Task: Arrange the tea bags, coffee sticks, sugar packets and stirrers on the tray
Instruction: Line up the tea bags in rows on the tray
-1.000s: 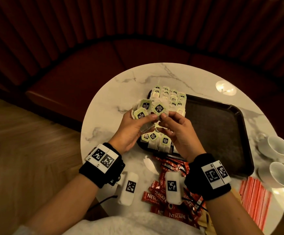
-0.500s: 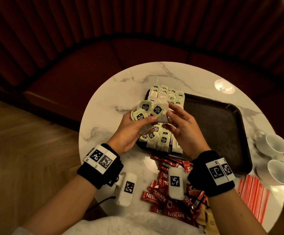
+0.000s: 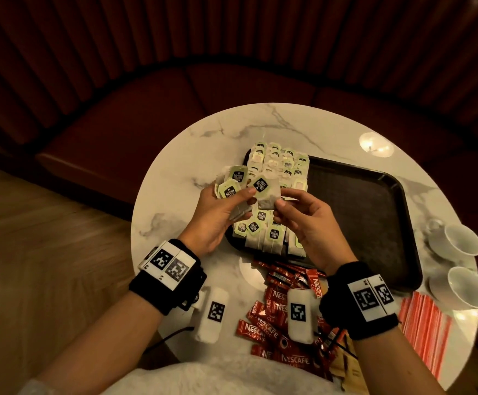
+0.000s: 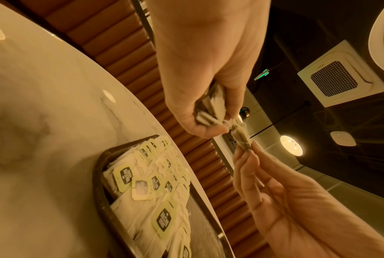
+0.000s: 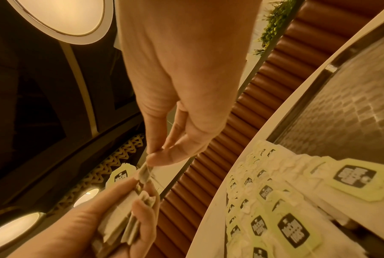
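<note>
My left hand (image 3: 239, 202) grips a fanned stack of green-tagged tea bags (image 3: 232, 183) above the left end of the dark tray (image 3: 360, 212). My right hand (image 3: 281, 198) pinches one tea bag (image 3: 266, 193) at the stack's right edge. In the left wrist view the stack (image 4: 209, 109) sits in the left hand and the single bag (image 4: 241, 141) hangs between right fingertips. The right wrist view shows that pinched bag (image 5: 144, 172) and the stack (image 5: 124, 225). Rows of tea bags (image 3: 277, 166) fill the tray's left end. Red coffee sticks (image 3: 272, 306) lie near me.
Red-striped sticks (image 3: 423, 334) lie at the table's right front. Two white cups (image 3: 460, 243) (image 3: 468, 287) stand at the right edge. Brown packets (image 3: 348, 369) sit by my right wrist. The round marble table (image 3: 175, 172) is ringed by a red bench. The tray's right part is bare.
My right hand has gone from reaching into the stack to pinching one tea bag and drawing it away to the right. The left hand still holds the stack, slightly higher.
</note>
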